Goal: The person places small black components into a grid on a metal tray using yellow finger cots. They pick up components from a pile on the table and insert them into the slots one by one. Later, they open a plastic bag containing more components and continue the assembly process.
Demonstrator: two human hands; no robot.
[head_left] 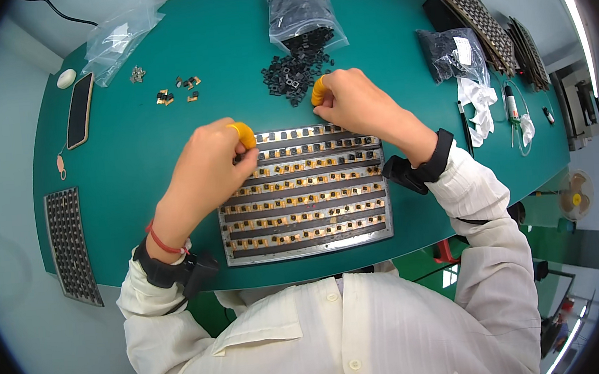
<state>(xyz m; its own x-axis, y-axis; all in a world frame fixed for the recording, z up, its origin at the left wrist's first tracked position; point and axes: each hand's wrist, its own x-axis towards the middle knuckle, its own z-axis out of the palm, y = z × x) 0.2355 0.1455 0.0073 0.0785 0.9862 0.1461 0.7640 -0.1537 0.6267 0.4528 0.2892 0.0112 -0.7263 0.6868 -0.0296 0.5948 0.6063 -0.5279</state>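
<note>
A flat metal tray (311,251) lies before me, with rows of small black parts on gold-coloured pieces. My left hand (213,160) is over its upper left corner, thumb and index finger brought together by the end of the top rows. At the tray's far edge, my right hand (361,102) is closed in a pinch, just below a loose pile of small black plastic parts (288,78). Both index fingers wear yellow finger cots. Whatever is between the fingertips of either hand is too small or hidden to make out.
Behind the pile lies an open clear bag of black parts (299,17). A second bag (453,56), stacked trays (481,18), white tissue (478,108) and a dispensing syringe (512,104) are at right. A phone (80,111), a plastic bag (116,46) and another filled tray (71,242) are left.
</note>
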